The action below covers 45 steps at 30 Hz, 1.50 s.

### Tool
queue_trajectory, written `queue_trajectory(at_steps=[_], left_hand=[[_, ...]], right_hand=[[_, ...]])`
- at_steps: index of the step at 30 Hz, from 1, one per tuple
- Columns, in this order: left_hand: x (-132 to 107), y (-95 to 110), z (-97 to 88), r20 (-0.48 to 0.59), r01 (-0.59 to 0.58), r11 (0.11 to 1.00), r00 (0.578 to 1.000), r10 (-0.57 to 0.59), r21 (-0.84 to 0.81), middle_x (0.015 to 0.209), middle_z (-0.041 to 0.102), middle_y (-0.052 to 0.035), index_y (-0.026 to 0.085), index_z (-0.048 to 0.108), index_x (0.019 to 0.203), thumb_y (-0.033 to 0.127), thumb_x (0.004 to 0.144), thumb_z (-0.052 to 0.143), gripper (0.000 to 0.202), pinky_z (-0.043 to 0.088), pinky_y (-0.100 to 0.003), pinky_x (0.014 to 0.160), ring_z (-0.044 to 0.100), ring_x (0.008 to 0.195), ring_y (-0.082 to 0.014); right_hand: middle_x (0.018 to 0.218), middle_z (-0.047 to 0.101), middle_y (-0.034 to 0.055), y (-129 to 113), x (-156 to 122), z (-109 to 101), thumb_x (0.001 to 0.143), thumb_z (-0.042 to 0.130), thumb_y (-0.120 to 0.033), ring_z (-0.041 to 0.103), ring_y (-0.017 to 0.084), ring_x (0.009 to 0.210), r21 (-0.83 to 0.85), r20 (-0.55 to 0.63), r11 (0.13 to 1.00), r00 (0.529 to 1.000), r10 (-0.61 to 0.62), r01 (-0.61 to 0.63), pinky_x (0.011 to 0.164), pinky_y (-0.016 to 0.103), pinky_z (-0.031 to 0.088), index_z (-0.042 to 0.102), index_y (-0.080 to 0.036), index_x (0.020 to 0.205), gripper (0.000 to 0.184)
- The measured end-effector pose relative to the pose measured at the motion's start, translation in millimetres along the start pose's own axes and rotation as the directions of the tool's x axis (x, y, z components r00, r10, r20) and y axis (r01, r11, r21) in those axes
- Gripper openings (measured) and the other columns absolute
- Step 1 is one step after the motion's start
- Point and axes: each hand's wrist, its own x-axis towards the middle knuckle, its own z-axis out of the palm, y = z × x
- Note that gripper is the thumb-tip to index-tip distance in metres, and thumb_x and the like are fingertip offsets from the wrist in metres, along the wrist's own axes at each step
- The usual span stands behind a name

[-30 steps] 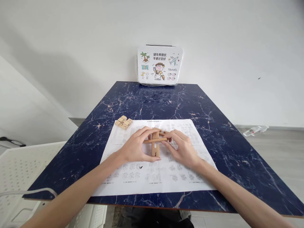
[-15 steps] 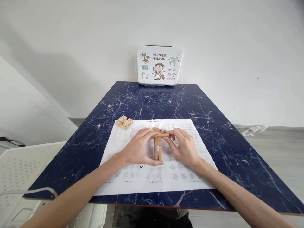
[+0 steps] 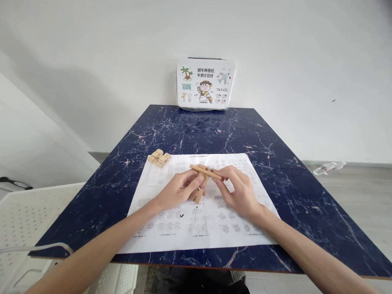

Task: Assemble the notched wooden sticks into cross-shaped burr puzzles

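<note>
My left hand (image 3: 179,188) is closed on a notched wooden puzzle piece (image 3: 196,197) with a dark mark near its lower end. The piece slants down to the left above the printed sheet (image 3: 171,241). My right hand (image 3: 240,190) pinches the right end of a long, narrow wooden piece (image 3: 206,172), which crosses over the top of the notched one. Whether the two are joined cannot be seen. Just behind them, part of another wooden piece with dark spots shows, mostly hidden. On the sheet's far left corner sits a cluster of small wooden blocks (image 3: 159,158).
The sheet, printed with rows of small diagrams, lies on a dark blue marbled table (image 3: 196,139). A white case (image 3: 206,85) with cartoon prints leans on the wall. Left stands a white perforated plastic unit (image 3: 39,208) with a cable (image 3: 45,246). A clear bottle (image 3: 328,168) lies right, on the floor.
The notched piece has tilted from upright to slanting, and my left thumb has moved up from its lower end. The narrow piece has turned, its left end now further out.
</note>
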Motion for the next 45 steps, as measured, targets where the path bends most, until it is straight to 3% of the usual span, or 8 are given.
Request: queue_trajectory(at_steps=[3, 11, 14, 22, 25, 31, 38, 45], left_hand=[[0.5, 5.6, 0.8, 0.036, 0.043, 0.984, 0.999, -0.037, -0.170, 0.083, 0.073, -0.0050, 0.016, 0.064, 0.116, 0.053, 0.107, 0.050, 0.040, 0.056, -0.029, 0.060, 0.063, 0.058, -0.0131], [0.3, 6.9, 0.2, 0.042, 0.062, 0.981, 0.998, -0.055, -0.184, 0.071, 0.071, -0.0033, 0.016, 0.066, 0.114, 0.053, 0.105, 0.056, 0.039, 0.057, -0.030, 0.061, 0.067, 0.060, -0.0148], [0.6, 5.7, 1.6, 0.042, 0.062, 0.980, 0.998, -0.055, -0.188, 0.070, 0.071, -0.0030, 0.016, 0.065, 0.111, 0.053, 0.104, 0.057, 0.039, 0.057, -0.029, 0.061, 0.067, 0.059, -0.0146], [-1.7, 7.0, 1.4, 0.110, 0.065, 0.986, 0.993, -0.049, -0.151, 0.075, 0.074, -0.0050, 0.017, 0.064, 0.104, 0.053, 0.105, 0.055, 0.037, 0.058, -0.029, 0.060, 0.070, 0.063, -0.0157], [-3.4, 6.0, 5.0, 0.163, 0.047, 0.997, 0.986, -0.036, -0.066, 0.077, 0.076, -0.0066, 0.017, 0.063, 0.093, 0.050, 0.104, 0.057, 0.035, 0.055, -0.027, 0.057, 0.070, 0.063, -0.0159], [1.0, -2.4, 0.3, -0.048, -0.068, 0.957, 0.995, 0.085, 0.281, 0.075, 0.071, -0.0031, 0.018, 0.066, 0.091, 0.045, 0.109, 0.045, 0.039, 0.043, -0.027, 0.054, 0.054, 0.053, -0.0111], [3.3, -12.4, -7.1, 0.142, -0.308, 0.732, 0.949, 0.281, 0.608, 0.087, 0.067, -0.0041, 0.021, 0.066, 0.091, 0.032, 0.110, 0.044, 0.032, 0.049, -0.041, 0.089, 0.062, 0.086, -0.0215], [2.0, -16.5, -7.9, 0.048, -0.229, 0.726, 0.964, 0.262, 0.649, 0.098, 0.064, -0.0046, 0.021, 0.059, 0.096, 0.042, 0.108, 0.053, 0.026, 0.048, -0.041, 0.091, 0.058, 0.097, -0.0237]], right_hand=[[0.086, 0.071, 0.0071, 0.2, -1.3, 1.5, 0.105, 0.053, -0.023, 0.065, 0.021, 0.073, -0.028, 0.054, 0.999, 0.998, -0.023, 0.025, 0.066, 0.037, 0.052, 0.062, -0.022, 0.106, 0.009], [0.106, 0.079, 0.0094, -5.4, 0.1, 1.4, 0.105, 0.046, -0.023, 0.072, 0.024, 0.083, -0.145, 0.184, 0.989, 0.982, 0.042, -0.015, 0.077, 0.042, 0.059, 0.061, -0.023, 0.143, 0.041], [0.115, 0.079, 0.0092, -7.5, 0.7, 1.3, 0.104, 0.046, -0.021, 0.073, 0.025, 0.089, -0.129, 0.206, 0.992, 0.978, 0.034, -0.007, 0.082, 0.044, 0.059, 0.065, -0.025, 0.141, 0.041], [0.082, 0.075, 0.0052, -1.5, 2.1, 0.2, 0.106, 0.044, -0.027, 0.064, 0.021, 0.066, -0.157, 0.124, 0.982, 0.985, 0.124, -0.104, 0.064, 0.037, 0.050, 0.069, -0.026, 0.130, 0.035], [0.071, 0.070, 0.0041, 13.8, 5.6, -6.1, 0.107, 0.041, -0.037, 0.057, 0.021, 0.056, -0.182, 0.003, 0.941, 0.957, 0.290, -0.284, 0.057, 0.035, 0.043, 0.069, -0.024, 0.121, 0.033], [0.080, 0.072, 0.0049, 32.7, 7.3, -6.8, 0.108, 0.039, -0.041, 0.061, 0.023, 0.064, -0.099, 0.067, 0.883, 0.882, 0.466, -0.459, 0.065, 0.036, 0.043, 0.062, -0.024, 0.105, 0.028], [0.103, 0.073, 0.0128, 36.3, 4.1, 5.4, 0.108, 0.039, -0.038, 0.066, 0.031, 0.092, -0.134, 0.140, 0.895, 0.886, 0.443, -0.426, 0.077, 0.042, 0.048, 0.063, -0.022, 0.101, 0.030], [0.113, 0.071, 0.0143, 45.6, 0.1, 7.2, 0.109, 0.038, -0.034, 0.064, 0.034, 0.108, -0.179, 0.131, 0.916, 0.914, 0.383, -0.358, 0.093, 0.049, 0.050, 0.065, -0.021, 0.123, 0.033]])
